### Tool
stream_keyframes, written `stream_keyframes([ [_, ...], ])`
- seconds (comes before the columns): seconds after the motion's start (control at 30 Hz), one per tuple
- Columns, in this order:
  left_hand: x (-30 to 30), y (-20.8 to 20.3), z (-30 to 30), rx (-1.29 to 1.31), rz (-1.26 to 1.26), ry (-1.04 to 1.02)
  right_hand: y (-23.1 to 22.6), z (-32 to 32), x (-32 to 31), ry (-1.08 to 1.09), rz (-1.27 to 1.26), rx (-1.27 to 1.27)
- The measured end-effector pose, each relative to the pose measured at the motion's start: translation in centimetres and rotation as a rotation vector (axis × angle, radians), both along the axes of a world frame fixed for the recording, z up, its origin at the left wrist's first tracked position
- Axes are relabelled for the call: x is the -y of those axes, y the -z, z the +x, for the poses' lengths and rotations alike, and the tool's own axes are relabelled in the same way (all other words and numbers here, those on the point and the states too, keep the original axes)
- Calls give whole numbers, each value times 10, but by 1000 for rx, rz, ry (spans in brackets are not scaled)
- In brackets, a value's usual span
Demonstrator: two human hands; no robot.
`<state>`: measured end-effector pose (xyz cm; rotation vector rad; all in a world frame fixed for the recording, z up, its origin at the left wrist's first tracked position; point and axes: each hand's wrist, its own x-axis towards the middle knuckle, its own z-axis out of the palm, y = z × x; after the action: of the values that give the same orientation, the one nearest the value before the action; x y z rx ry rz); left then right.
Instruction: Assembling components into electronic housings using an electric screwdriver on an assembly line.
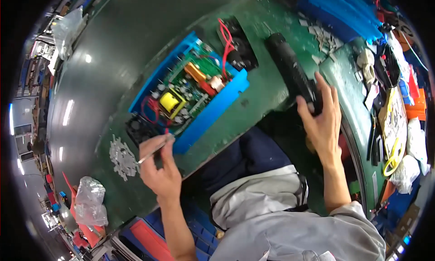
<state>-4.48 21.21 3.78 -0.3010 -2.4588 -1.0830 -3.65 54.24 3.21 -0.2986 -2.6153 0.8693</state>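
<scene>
My left hand (pixel 159 168) is closed in a pinch on a slim silvery metal tool (pixel 152 155), perhaps tweezers, at the lower left end of an opened blue housing (pixel 206 118). Inside the housing lies a green circuit board (pixel 213 67) with a yellow transformer (pixel 172 101) and red wires. Beside my fingertips sits a dark end piece (pixel 138 128), partly hidden by the hand. On the right, my right hand (pixel 322 120) has its thumb and fingers spread around the near end of a black cylindrical tool (pixel 290 63). Whether they touch it, I cannot tell.
A black end panel (pixel 242 45) with red wires lies at the housing's far end. Small pale pieces (pixel 121 157) are heaped left of my left hand, others (pixel 324 38) at the far right. Blue housings (pixel 346 9) are stacked there. A clear plastic bag (pixel 90 200) lies lower left.
</scene>
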Motion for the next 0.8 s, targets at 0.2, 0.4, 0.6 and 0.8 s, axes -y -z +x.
stream_keyframes([
  [0.2, 2, 5, -2, 40, 12, -110, 26, 81, 26, -63, -1182, 636],
  [0.4, -7, -1, -7, 92, -21, -146, 45, 109, 58, -451, -924, 611],
  [0.6, -9, -1, -3, 116, -15, -172, 50, 113, 80, -566, -799, 452],
  [0.8, -9, 1, -3, 87, 15, -163, 51, 114, 82, -573, -848, 494],
])
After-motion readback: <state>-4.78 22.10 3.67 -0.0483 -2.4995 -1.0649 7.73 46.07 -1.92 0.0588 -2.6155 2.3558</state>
